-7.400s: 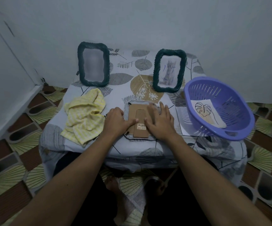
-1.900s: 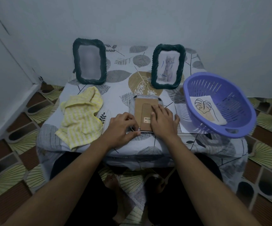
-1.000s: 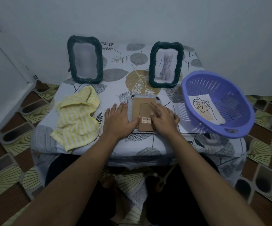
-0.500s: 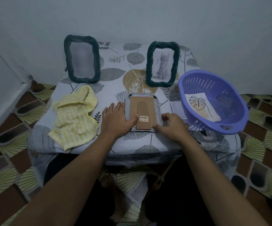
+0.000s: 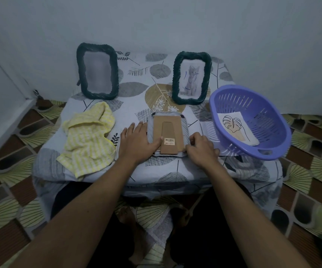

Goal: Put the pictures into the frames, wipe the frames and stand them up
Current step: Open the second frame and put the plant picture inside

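Face-down frame (image 5: 167,132) lies near the middle of the table (image 5: 133,105); the right hand (image 5: 200,149) pinches its near right corner, and the left hand (image 5: 137,144) presses flat on its left side. A yellow cloth (image 5: 87,142) lies left, a purple basket (image 5: 241,147) right.

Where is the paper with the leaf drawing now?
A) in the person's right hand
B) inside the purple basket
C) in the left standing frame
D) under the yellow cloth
B: the leaf drawing lies flat inside the purple basket, at the right side of the table.
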Tool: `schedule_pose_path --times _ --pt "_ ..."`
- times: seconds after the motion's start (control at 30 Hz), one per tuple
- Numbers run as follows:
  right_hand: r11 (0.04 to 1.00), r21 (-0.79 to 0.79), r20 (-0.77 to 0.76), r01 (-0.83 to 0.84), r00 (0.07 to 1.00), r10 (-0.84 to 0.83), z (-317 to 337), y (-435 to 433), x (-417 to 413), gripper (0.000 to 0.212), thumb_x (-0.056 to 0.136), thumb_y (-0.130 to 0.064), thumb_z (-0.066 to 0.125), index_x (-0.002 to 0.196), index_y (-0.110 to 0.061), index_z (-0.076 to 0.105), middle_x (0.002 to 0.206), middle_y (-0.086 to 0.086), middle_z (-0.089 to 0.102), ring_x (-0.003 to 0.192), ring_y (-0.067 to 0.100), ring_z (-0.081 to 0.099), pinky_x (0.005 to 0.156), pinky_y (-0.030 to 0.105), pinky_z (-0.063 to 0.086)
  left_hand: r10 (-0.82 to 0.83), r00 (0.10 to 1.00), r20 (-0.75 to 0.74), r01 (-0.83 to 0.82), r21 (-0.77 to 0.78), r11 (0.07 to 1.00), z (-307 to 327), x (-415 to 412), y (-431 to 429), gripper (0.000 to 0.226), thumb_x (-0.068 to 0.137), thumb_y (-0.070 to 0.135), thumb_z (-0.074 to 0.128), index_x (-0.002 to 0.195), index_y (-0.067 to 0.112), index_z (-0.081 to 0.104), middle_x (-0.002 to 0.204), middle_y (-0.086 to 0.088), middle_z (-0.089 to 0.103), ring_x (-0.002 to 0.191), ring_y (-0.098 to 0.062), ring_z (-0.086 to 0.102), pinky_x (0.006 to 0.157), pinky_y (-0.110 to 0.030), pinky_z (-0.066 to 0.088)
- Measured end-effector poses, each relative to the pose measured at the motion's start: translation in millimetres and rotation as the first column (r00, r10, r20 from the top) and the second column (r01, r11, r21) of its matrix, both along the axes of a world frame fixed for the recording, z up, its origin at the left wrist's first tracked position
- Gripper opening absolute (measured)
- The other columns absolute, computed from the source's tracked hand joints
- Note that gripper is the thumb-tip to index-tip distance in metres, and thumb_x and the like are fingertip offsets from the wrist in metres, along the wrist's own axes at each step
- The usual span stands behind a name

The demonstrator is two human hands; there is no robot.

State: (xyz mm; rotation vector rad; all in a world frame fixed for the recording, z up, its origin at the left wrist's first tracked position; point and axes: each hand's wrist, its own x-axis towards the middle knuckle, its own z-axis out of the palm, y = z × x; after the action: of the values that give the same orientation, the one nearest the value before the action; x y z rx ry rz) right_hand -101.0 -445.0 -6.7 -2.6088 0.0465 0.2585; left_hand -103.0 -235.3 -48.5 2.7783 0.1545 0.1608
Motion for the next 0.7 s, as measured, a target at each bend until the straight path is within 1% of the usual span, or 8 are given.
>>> schedule_pose_path --times 0.1,0.23,0.3,0.37,0.4,0.47,0.6,0.7 --pt "1.0 -0.005 -0.017 -0.01 1.0 0.01 2.0 -1.5 1.7 0.017 0.092 -0.024 0.046 0.109 -0.023 0.047 0.109 0.0 0.041 0.117 0.028 0.041 0.087 0.041 0.023 -0.002 1.0 0.003 0.002 -0.013 1.0 -0.1 -0.4 0.7 0.092 0.086 0.08 0.028 0.154 0.018 0.03 0.161 -0.004 0.03 0.149 -0.028 0.021 0.121 -0.05 0.012" --pt "1.0 -0.007 -0.055 -0.014 0.998 0.014 4.9 -2.8 5.5 0.018 0.09 -0.026 0.048 0.108 -0.024 0.046 0.112 0.0 0.046 0.118 0.028 0.045 0.091 0.043 0.025 0.001 1.0 0.005 -0.001 -0.031 1.0 1.4 -0.7 0.3 0.094 0.083 0.081 0.027 0.153 0.018 0.031 0.16 -0.004 0.032 0.149 -0.028 0.022 0.121 -0.05 0.013" --pt "1.0 0.016 -0.044 0.007 0.999 -0.006 6.0 -1.3 6.1 0.027 0.089 -0.027 0.053 0.115 -0.023 0.047 0.118 0.001 0.05 0.119 0.027 0.047 0.096 0.044 0.027 0.002 1.0 0.018 -0.001 -0.052 0.999 1.5 -1.2 0.1 0.093 0.083 0.081 0.03 0.152 0.018 0.033 0.158 -0.004 0.036 0.148 -0.028 0.024 0.12 -0.05 0.014" --pt "0.997 0.071 -0.024 0.022 0.999 -0.021 6.7 0.4 5.9 0.045 0.086 -0.025 0.058 0.129 -0.023 0.046 0.128 0.001 0.051 0.123 0.026 0.046 0.098 0.043 0.027 0.01 0.999 0.033 -0.007 -0.08 0.997 1.2 -1.8 0.9 0.09 0.085 0.079 0.036 0.151 0.017 0.034 0.155 -0.005 0.04 0.146 -0.029 0.028 0.119 -0.049 0.016" --pt "0.995 0.094 -0.019 0.015 1.0 -0.013 6.4 0.7 6.0 0.052 0.086 -0.024 0.059 0.135 -0.025 0.044 0.133 0.002 0.05 0.126 0.026 0.045 0.098 0.043 0.027 0.015 0.999 0.044 -0.011 -0.087 0.996 1.0 -2.2 0.7 0.089 0.087 0.077 0.04 0.15 0.016 0.034 0.154 -0.005 0.041 0.145 -0.029 0.03 0.119 -0.049 0.017" --pt "0.992 0.12 -0.029 -0.028 0.999 0.031 5.8 0.6 6.3 0.058 0.087 -0.025 0.06 0.142 -0.029 0.043 0.14 0.004 0.047 0.131 0.027 0.042 0.101 0.043 0.027 0.023 0.996 0.084 -0.016 -0.082 0.996 1.2 -3.1 -0.9 0.084 0.088 0.073 0.046 0.148 0.015 0.038 0.149 -0.006 0.047 0.139 -0.027 0.037 0.116 -0.047 0.022" --pt "0.989 0.128 -0.05 -0.073 0.996 0.08 5.4 0.6 6.6 0.058 0.088 -0.03 0.062 0.144 -0.03 0.045 0.142 0.005 0.043 0.133 0.027 0.041 0.106 0.042 0.025 0.058 0.989 0.137 -0.041 -0.125 0.991 2.2 -4.9 -2.1 0.068 0.085 0.069 0.055 0.131 0.02 0.051 0.132 -0.002 0.057 0.125 -0.026 0.047 0.106 -0.043 0.031" --pt "0.987 0.139 -0.048 -0.079 0.995 0.086 5.1 1.3 6.4 0.055 0.088 -0.03 0.062 0.141 -0.03 0.047 0.139 0.005 0.043 0.13 0.026 0.043 0.106 0.042 0.026 0.087 0.984 0.158 -0.061 -0.161 0.985 2.9 -6.5 -2.2 0.053 0.082 0.068 0.061 0.112 0.024 0.053 0.116 0.001 0.059 0.113 -0.025 0.047 0.096 -0.041 0.035"
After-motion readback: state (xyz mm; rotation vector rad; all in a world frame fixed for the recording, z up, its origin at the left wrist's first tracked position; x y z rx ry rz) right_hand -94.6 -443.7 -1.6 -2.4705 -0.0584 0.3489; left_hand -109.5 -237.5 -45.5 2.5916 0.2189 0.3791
